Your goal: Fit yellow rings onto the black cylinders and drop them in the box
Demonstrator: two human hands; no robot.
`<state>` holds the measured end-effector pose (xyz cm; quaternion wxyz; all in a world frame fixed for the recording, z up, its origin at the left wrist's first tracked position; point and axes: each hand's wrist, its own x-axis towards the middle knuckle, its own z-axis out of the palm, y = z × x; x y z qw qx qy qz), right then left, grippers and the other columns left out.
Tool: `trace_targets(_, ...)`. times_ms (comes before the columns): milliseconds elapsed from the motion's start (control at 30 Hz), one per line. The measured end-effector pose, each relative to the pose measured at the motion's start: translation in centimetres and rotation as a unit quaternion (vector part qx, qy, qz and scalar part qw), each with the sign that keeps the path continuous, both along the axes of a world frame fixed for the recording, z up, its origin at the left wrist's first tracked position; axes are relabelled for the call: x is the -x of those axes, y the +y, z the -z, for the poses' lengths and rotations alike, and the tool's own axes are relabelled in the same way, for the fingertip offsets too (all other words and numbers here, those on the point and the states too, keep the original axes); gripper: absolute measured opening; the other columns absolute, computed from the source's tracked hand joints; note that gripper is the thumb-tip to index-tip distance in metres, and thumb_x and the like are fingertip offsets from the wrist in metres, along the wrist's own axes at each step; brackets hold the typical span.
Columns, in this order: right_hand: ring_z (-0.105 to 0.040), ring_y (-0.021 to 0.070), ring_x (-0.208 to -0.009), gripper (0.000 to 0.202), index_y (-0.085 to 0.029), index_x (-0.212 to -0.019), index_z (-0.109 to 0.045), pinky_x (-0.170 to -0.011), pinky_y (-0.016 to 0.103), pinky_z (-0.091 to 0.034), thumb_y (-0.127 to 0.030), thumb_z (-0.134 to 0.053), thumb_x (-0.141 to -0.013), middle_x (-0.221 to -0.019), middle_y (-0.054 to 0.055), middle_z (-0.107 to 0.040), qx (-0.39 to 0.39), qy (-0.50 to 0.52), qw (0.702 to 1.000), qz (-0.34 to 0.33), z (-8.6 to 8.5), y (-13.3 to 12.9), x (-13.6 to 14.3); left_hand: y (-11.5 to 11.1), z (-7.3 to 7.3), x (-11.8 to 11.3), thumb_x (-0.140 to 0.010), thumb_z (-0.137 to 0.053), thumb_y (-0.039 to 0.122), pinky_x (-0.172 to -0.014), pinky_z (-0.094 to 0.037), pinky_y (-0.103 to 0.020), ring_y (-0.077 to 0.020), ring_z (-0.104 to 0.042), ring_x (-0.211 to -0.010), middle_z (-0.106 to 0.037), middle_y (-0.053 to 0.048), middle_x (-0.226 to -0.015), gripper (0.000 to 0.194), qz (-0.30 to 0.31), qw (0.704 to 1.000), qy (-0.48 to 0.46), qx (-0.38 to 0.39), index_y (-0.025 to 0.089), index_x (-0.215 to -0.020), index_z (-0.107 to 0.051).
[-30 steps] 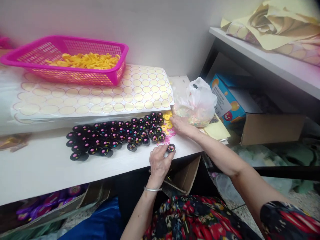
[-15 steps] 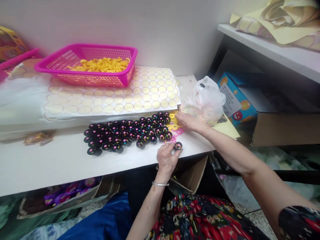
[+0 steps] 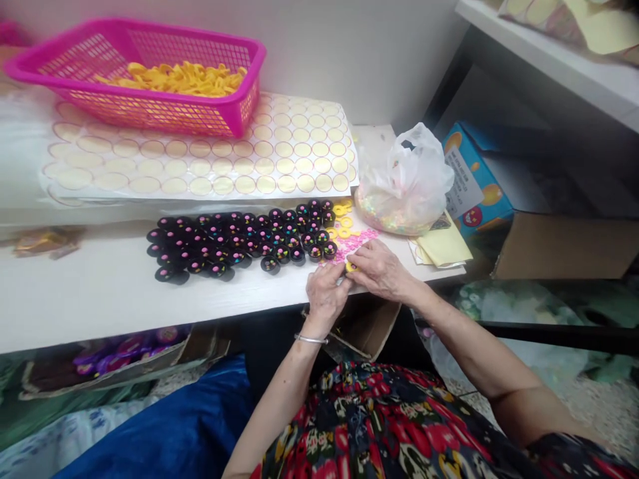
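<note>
At the table's front edge my two hands meet. My left hand [image 3: 327, 291] is closed around a small black round cup, now mostly hidden by the fingers. With its fingertips pinched, my right hand [image 3: 383, 271] holds a yellow ring [image 3: 351, 266] against the cup's top. Just beyond the hands lie scattered tiny pink pieces [image 3: 357, 246] and several loose yellow rings [image 3: 344, 222]. To the left, many black cups [image 3: 234, 241] stand close together in rows, with pink and coloured bits showing in their tops.
A pink basket [image 3: 150, 110] of yellow pieces stands on sheets of round stickers [image 3: 284, 148] at the back. A knotted clear bag [image 3: 409, 186] sits right of the cups, near a blue box [image 3: 474, 193]. Below the table is an open carton [image 3: 372, 326].
My right hand has come back from the yellow rings to my left hand, bringing one ring onto the black cup. The view has tilted downward.
</note>
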<state>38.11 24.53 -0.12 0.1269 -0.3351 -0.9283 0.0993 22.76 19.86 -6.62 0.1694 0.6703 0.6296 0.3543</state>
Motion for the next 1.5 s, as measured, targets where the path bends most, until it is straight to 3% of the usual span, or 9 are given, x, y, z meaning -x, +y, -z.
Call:
trace_targets(233, -0.038, 0.0195, -0.081, 0.022, -0.012, -0.093, -0.059, -0.073, 0.033, -0.029, -0.027, -0.042, -0.091, -0.087, 0.009, -0.054, -0.004, -0.048, 0.999, 0.008, -0.2, -0.2, 0.4, 0.1, -0.7, 0.3, -0.071, -0.061, 0.024, -0.071, -0.041, -0.028, -0.0162, -0.054, -0.075, -0.063, -0.003, -0.076, 0.017, 0.011, 0.993, -0.111, 0.025, 0.018, -0.085, -0.07)
trace_targets(433, -0.04, 0.0187, -0.08, 0.02, -0.013, -0.092, -0.06, -0.072, 0.031, -0.032, -0.029, -0.048, -0.089, -0.084, 0.008, -0.055, 0.031, 0.003, 0.999, 0.034, 0.7, -0.1, 0.2, 0.5, -2.1, -0.6, -0.074, -0.059, 0.037, -0.05, -0.038, -0.022, -0.0089, -0.046, -0.054, -0.056, -0.001, -0.066, 0.028, -0.053, 0.892, -0.426, 0.138, 0.013, -0.085, -0.07)
trace_targets(733, -0.046, 0.0153, -0.08, 0.011, -0.016, -0.081, -0.061, -0.071, 0.025, -0.037, -0.027, -0.061, -0.081, -0.078, 0.002, -0.053, 0.117, 0.158, 0.974, 0.11, 2.9, -0.7, 0.3, 0.7, -1.2, -2.4, -0.072, -0.062, 0.037, -0.053, -0.04, -0.021, -0.0121, -0.053, -0.066, -0.061, -0.004, -0.073, 0.025, -0.095, 0.894, -0.422, 0.113, 0.013, -0.068, -0.069)
trace_targets(867, -0.047, 0.0145, -0.078, 0.008, -0.016, -0.08, -0.063, -0.071, 0.026, -0.038, -0.024, -0.061, -0.079, -0.078, 0.002, -0.053, 0.148, 0.199, 0.958, 0.146, 2.9, -1.2, 0.9, 1.0, -1.2, -2.3, -0.069, -0.063, 0.037, -0.046, -0.037, -0.019, -0.0087, -0.048, -0.053, -0.058, -0.001, -0.062, 0.025, -0.098, 0.876, -0.451, 0.138, 0.012, -0.068, -0.068)
trace_targets(967, -0.05, 0.0129, -0.077, 0.012, -0.016, -0.083, -0.065, -0.071, 0.025, -0.04, -0.025, -0.063, -0.075, -0.078, 0.001, -0.053, 0.246, 0.283, 0.915, 0.146, 2.8, -1.4, 0.8, 1.2, -1.6, -2.2, -0.064, -0.067, 0.037, -0.041, -0.035, -0.019, -0.0062, -0.044, -0.044, -0.057, 0.001, -0.057, 0.027, -0.101, 0.848, -0.495, 0.159, 0.011, -0.074, -0.068)
trace_targets(1133, -0.054, 0.0083, -0.063, 0.058, -0.019, -0.109, -0.056, -0.057, 0.023, -0.046, -0.026, -0.076, -0.055, -0.094, 0.001, -0.057, 0.449, 0.518, 0.696, 0.213, 3.4, -1.8, -0.4, 1.3, -2.1, -2.2, -0.063, -0.068, 0.039, -0.038, -0.033, -0.017, -0.0058, -0.042, -0.037, -0.052, 0.003, -0.043, 0.032, -0.094, 0.851, -0.489, 0.17, 0.01, -0.075, -0.069)
trace_targets(1267, -0.056, 0.0099, -0.054, 0.039, -0.012, -0.082, -0.062, -0.052, 0.023, -0.048, -0.032, -0.078, -0.053, -0.07, 0.003, -0.061, 0.501, 0.573, 0.588, 0.274, 3.8, -2.2, -1.0, 1.3, -2.1, -2.1, -0.064, -0.067, 0.041, -0.038, -0.033, -0.017, -0.0055, -0.042, -0.035, -0.05, 0.004, -0.039, 0.034, -0.096, 0.861, -0.47, 0.171, 0.009, -0.075, -0.069)
trace_targets(1367, -0.049, 0.0077, -0.044, 0.033, -0.012, -0.069, -0.061, -0.043, 0.02, -0.04, -0.035, -0.077, -0.054, -0.052, 0.0, -0.056, 0.512, 0.571, 0.58, 0.276, 3.9, -2.3, -0.8, 1.2, -2.1, -2.2, -0.065, -0.066, 0.041, -0.038, -0.033, -0.016, -0.0054, -0.042, -0.035, -0.05, 0.003, -0.04, 0.034, -0.093, 0.863, -0.466, 0.174, 0.009, -0.075, -0.069)
trace_targets(1500, -0.038, 0.0051, -0.039, 0.032, -0.013, -0.067, -0.057, -0.038, 0.018, -0.026, -0.037, -0.075, -0.057, -0.048, -0.005, -0.049, 0.477, 0.537, 0.647, 0.256, 3.5, -1.8, -0.2, 1.1, -2.2, -2.4, -0.065, -0.066, 0.039, -0.037, -0.032, -0.017, -0.0056, -0.042, -0.036, -0.05, 0.003, -0.041, 0.031, -0.083, 0.868, -0.455, 0.182, 0.01, -0.074, -0.069)
